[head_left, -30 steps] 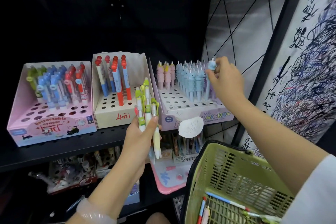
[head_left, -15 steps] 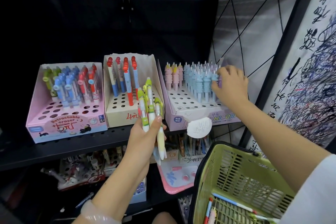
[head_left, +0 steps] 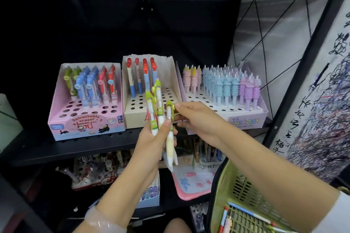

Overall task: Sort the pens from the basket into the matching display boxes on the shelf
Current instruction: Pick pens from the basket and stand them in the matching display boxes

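My left hand [head_left: 151,143] grips a bundle of green-capped pens [head_left: 158,104] upright in front of the shelf. My right hand [head_left: 198,119] reaches across to the bundle, and its thumb and fingers pinch the top of the rightmost green pen [head_left: 169,111]. Behind stand three display boxes: a pink box [head_left: 85,125] with green, blue and red pens, a beige box [head_left: 136,117] with red-topped pens, and a unicorn box [head_left: 246,119] full of pink, blue and purple pens. The green basket [head_left: 225,185] at the lower right holds several loose pens [head_left: 246,212].
The boxes sit on a black shelf [head_left: 75,147]. More stationery and a pink tray [head_left: 189,189] fill the shelf below. A scribbled white test board [head_left: 322,100] rises at the right, beside the shelf's black post.
My right hand left the unicorn box, where it set a blue pen, and moved left and down to the bundle in my left hand. The camera view has shifted right.
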Motion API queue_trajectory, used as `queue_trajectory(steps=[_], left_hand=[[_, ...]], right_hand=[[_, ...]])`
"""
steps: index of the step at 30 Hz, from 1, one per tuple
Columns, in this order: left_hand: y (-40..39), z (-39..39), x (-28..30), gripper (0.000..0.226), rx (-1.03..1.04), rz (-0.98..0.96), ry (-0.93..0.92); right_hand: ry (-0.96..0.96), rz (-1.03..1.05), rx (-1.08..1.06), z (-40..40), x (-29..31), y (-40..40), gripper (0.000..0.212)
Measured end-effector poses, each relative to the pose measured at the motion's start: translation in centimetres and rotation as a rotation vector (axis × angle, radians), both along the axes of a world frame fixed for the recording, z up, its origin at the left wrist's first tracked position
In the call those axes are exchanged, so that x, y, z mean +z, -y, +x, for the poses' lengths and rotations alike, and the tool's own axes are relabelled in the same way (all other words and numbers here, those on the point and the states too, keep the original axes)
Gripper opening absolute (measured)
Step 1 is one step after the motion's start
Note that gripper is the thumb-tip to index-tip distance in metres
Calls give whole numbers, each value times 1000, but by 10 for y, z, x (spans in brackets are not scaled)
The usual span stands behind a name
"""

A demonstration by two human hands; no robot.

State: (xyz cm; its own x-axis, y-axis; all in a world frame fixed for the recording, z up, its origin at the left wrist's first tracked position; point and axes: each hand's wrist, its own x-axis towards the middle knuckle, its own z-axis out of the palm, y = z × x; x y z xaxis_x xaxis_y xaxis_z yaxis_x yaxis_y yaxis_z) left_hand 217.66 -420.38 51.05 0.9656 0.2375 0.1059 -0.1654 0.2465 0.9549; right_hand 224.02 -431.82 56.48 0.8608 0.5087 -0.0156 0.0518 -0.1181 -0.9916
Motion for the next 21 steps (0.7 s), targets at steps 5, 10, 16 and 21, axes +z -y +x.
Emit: queue_trajectory(steps=[5, 10, 16, 21], left_hand=[[-34, -11, -4, 40, 37, -84, 28], [-74, -25, -14, 44, 160, 2, 29], [-132, -51, -20, 25, 287, 36, 100], [-177, -66, -16, 10, 366, 50, 89]], right_hand=[[-91, 131, 138, -3, 0, -27, 23], [157, 28, 129, -14, 11, -71, 12], [399, 201, -98, -8, 56, -136, 14], [573, 174, -155, 5, 74, -207, 6]])
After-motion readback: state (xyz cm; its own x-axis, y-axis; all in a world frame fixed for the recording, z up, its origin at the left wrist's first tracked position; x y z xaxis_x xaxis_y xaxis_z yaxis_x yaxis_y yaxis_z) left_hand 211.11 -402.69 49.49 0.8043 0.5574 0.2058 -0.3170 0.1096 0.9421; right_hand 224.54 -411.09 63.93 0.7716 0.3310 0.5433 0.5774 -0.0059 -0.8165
